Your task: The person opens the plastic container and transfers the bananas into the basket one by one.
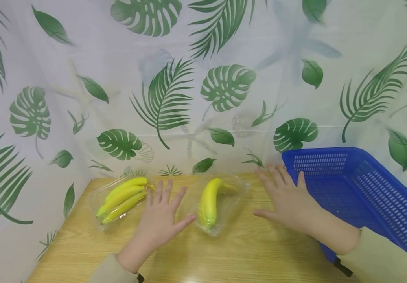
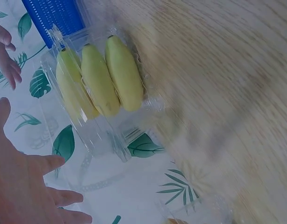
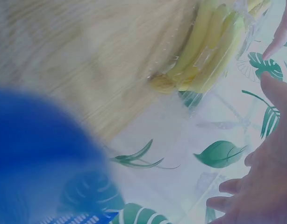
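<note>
Left hand (image 1: 159, 221), right hand (image 1: 290, 201) held spread — left bananas (image 1: 123, 196), right bananas (image 1: 208, 201) clear-wrapped, laid on table (image 1: 238, 251); blue basket (image 1: 352, 200) placed right.

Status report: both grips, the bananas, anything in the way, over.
Left grip, right grip: fingers spread, holding nothing. Left banana pack, middle banana pack: on table. Blue basket: right side, apart from both packs. Nothing seen lying on either.

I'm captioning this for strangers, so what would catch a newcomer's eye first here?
Probably the blue basket, at the head view's right. Next, the wrapped middle bananas and left bananas, bright yellow on the table. Behind them, a leafy backdrop fills the upper part.
</note>
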Tool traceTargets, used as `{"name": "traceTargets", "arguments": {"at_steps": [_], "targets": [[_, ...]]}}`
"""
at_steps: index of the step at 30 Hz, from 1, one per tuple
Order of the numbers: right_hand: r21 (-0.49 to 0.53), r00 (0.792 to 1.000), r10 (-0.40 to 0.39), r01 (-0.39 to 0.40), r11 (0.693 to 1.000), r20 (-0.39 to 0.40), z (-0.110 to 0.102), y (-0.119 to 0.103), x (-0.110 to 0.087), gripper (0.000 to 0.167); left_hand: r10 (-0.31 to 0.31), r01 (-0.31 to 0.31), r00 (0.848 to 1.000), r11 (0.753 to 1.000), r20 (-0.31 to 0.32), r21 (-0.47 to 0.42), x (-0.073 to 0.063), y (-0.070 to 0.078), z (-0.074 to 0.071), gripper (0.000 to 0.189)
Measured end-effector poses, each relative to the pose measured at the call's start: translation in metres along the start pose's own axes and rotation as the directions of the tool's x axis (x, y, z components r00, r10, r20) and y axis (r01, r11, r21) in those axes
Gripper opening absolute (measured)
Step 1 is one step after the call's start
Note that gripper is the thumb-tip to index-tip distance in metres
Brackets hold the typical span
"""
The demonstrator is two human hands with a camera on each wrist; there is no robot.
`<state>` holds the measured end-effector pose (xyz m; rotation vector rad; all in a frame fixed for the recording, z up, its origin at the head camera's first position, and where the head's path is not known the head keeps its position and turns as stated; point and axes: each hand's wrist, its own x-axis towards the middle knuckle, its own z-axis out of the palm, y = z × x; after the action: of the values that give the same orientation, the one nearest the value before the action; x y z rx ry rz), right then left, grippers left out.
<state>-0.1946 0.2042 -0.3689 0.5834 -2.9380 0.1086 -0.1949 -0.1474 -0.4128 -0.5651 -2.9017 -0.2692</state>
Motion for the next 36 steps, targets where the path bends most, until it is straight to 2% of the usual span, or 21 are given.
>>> {"name": "traceTargets", "arguments": {"at_steps": [11, 18, 25, 36], "targets": [[0.041, 1.000, -0.024, 0.024, 0.999, 0.005, 0.012, -0.020, 0.024, 0.103, 0.023, -0.022, 1.000, 1.000, 0.020, -0.021, 0.007, 0.007, 0.008, 0.084], [0.107, 0.997, -0.020, 0.013, 0.994, 0.071, 0.026, -0.023, 0.036, 0.104, 0.031, -0.030, 0.999, 0.999, 0.043, -0.031, 0.010, 0.011, 0.015, 0.086], [0.129, 0.989, -0.020, 0.001, 0.992, 0.147, 0.034, -0.024, 0.045, 0.107, 0.042, -0.040, 0.998, 0.999, 0.055, -0.033, 0.013, 0.016, 0.021, 0.085], [0.131, 0.984, -0.089, 0.068, 0.989, 0.154, 0.040, -0.023, 0.051, 0.110, 0.045, -0.039, 0.994, 0.997, 0.099, -0.067, 0.013, 0.021, 0.029, 0.085]]}}
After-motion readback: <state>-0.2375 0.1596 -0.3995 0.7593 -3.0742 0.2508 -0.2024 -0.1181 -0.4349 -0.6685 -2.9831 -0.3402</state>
